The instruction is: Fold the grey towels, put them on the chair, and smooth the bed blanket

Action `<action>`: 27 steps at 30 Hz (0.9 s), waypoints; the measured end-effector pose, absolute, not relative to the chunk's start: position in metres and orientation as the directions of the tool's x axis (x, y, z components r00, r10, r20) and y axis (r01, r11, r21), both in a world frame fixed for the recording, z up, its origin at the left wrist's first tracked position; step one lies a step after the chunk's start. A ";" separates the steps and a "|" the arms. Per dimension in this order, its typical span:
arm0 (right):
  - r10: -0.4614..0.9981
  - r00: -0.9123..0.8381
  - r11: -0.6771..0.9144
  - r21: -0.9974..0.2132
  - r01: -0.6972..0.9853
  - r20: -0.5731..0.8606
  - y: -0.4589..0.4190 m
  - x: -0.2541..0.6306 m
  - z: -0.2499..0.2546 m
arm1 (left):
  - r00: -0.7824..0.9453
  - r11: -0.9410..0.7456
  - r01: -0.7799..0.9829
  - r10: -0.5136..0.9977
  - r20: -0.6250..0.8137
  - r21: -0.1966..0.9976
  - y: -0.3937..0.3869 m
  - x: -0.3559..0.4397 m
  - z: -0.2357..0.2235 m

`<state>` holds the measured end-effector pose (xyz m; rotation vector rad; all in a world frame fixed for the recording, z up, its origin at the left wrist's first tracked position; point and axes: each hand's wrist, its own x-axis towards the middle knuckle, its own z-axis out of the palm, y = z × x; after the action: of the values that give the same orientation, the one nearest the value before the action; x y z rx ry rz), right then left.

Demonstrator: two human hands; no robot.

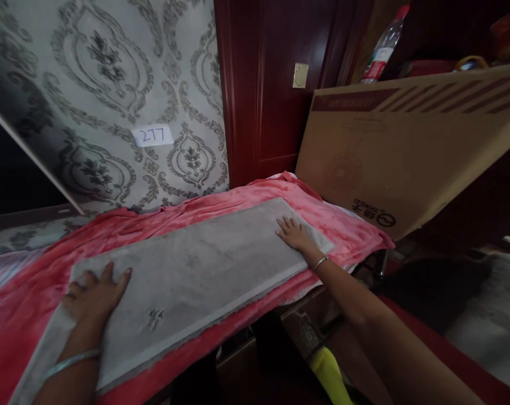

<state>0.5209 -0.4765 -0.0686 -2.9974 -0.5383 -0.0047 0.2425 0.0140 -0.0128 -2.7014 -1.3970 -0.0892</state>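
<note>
A long grey folded cloth lies flat on a pink-red blanket that covers a table. My left hand rests palm down on the cloth's near left end, fingers spread. My right hand presses flat on the cloth's far right end, fingers stretched out. Each wrist wears a thin bangle. Neither hand holds anything.
A large cardboard box leans at the right, just past the blanket's edge. Behind are patterned wallpaper with a "277" label and a dark red door. A plastic bottle stands beyond the box. A yellow object shows below the table.
</note>
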 end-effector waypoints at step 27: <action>0.275 0.942 -0.941 -0.147 0.305 0.192 -0.446 0.587 -0.054 | 0.647 -0.653 0.749 0.758 0.086 0.116 0.040 0.263 -0.003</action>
<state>0.5872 -0.4457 -0.0536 -2.9230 -0.4397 -0.2520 0.2632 0.0404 -0.0032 -2.9145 -1.3347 -0.2035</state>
